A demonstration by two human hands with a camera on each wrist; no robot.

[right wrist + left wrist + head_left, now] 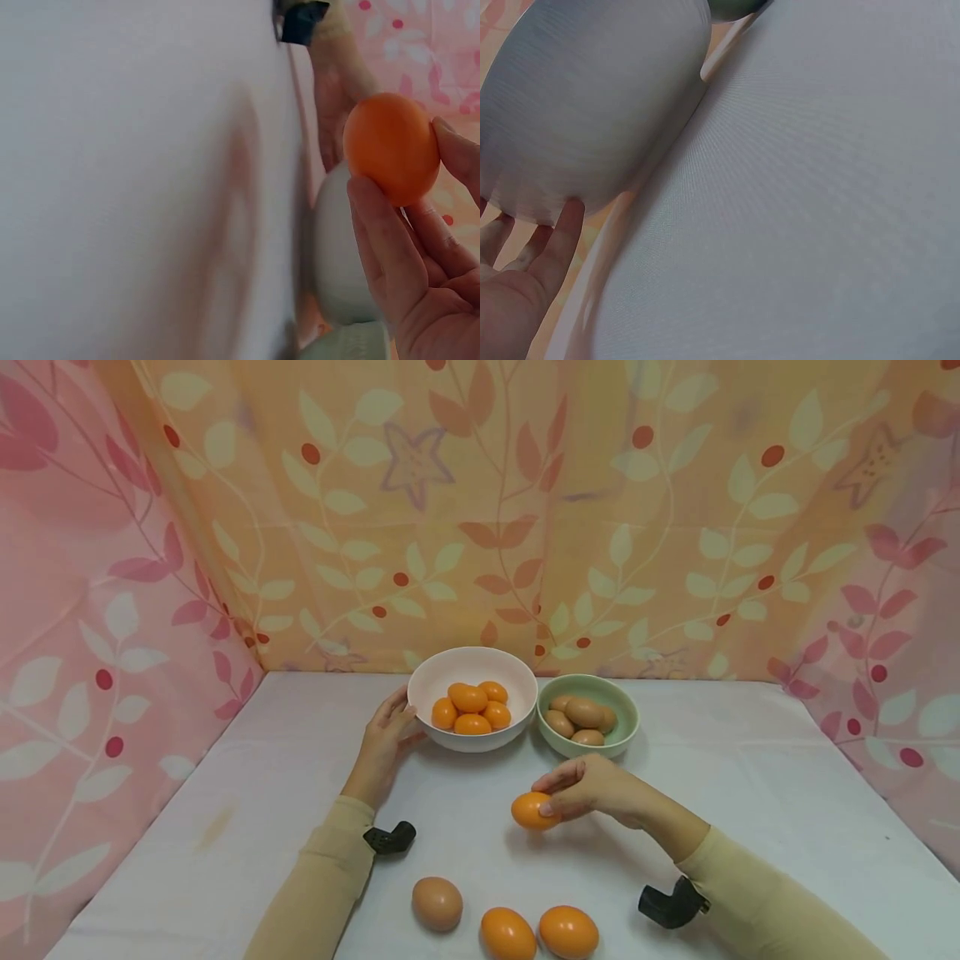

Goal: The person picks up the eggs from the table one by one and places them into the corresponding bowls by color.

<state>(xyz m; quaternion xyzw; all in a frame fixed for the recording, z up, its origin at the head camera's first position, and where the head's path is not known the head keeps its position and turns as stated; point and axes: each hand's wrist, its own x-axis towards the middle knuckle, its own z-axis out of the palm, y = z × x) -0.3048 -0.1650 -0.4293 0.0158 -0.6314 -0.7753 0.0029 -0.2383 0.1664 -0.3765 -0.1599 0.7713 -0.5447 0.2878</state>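
Note:
My right hand (600,789) pinches an orange egg (531,810) between thumb and fingers, lifted above the white table, in front of the two bowls. Up close in the right wrist view, the smooth orange egg (391,148) sits at the fingertips. My left hand (386,735) rests its fairly straight fingers against the left side of a white bowl (480,745); the left wrist view has those fingertips (574,210) touching its outer wall. Several orange eggs (468,698) lie in this bowl. Beside it on the right, a green bowl (632,727) holds several brown eggs (584,712).
On the cloth near the front edge lie a brown egg (437,903) and two orange eggs, one on the left (508,933) and one on the right (569,932). A flowered curtain (480,527) hangs behind the table (247,760), with pink cloth at both sides.

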